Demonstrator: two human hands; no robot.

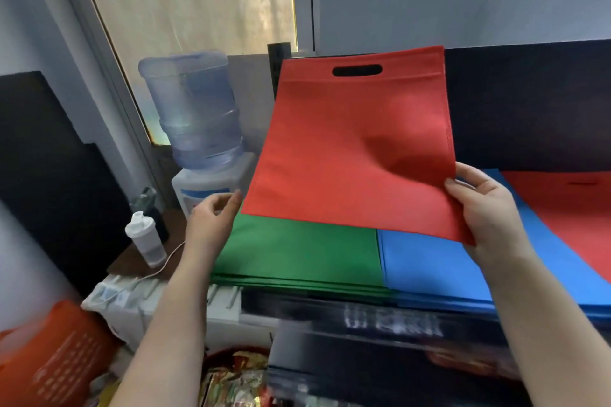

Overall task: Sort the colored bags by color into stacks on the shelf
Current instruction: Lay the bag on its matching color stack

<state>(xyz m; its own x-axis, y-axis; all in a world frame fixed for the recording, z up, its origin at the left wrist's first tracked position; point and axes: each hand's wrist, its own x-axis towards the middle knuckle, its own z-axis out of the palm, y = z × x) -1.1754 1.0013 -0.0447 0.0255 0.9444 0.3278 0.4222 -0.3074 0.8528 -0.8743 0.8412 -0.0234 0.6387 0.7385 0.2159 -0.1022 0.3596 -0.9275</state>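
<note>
Misplacement is the main risk: the red bag is pinched at one corner by the right hand above the green stack and blue stack (left hand loosely curled, empty), so it could droop or be dropped short of the red stack.

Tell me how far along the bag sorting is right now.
Done so far: a green stack, a blue stack and a red stack already lie side by side on the shelf. In hand: the right hand pinches a red bag by its corner above the stacks; the left hand is off it. Left: laying that bag on the red stack. No unsorted bags are in view, so I cannot tell how many remain.
</note>
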